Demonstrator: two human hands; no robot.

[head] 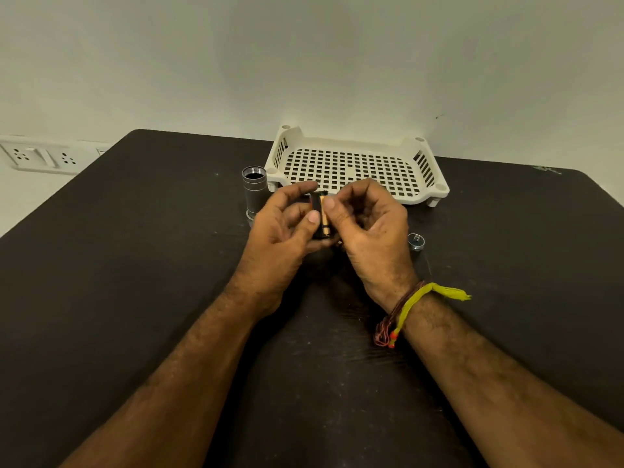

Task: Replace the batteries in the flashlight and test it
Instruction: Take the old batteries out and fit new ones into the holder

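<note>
a: where does the job stand right now?

b: about the middle, i'd judge. the flashlight body (254, 191) stands upright on the dark table (135, 265), open threaded end up, just left of the white tray (358, 153). the end cap (416, 241) lies by itself on the table to the right of the hands, so the torch is already apart.

a: and the hands?

b: the left hand (280, 228) is closed around the black battery holder (317, 214), thumb on its side, gripping it above the table in front of the tray. the right hand (368, 224) has thumb and forefinger pinched at a gold-coloured battery (325, 216) sitting in the holder — pushing it in or pulling it out, i can't tell which.

a: so what is left?

b: filling the holder, sliding it into the body, screwing the cap on and switching the light on. none of that shows as done.

a: count things for me.

b: one flashlight body, one end cap, one battery holder, one tray with nothing visible in it. one battery i can see for sure; others may be hidden in the holder or under the fingers. there might be something small beneath the right palm, too unclear to name. two hands, one bundle of wrist threads (405, 309) on the right wrist, and one socket panel (44, 158) on the wall at left.
</note>
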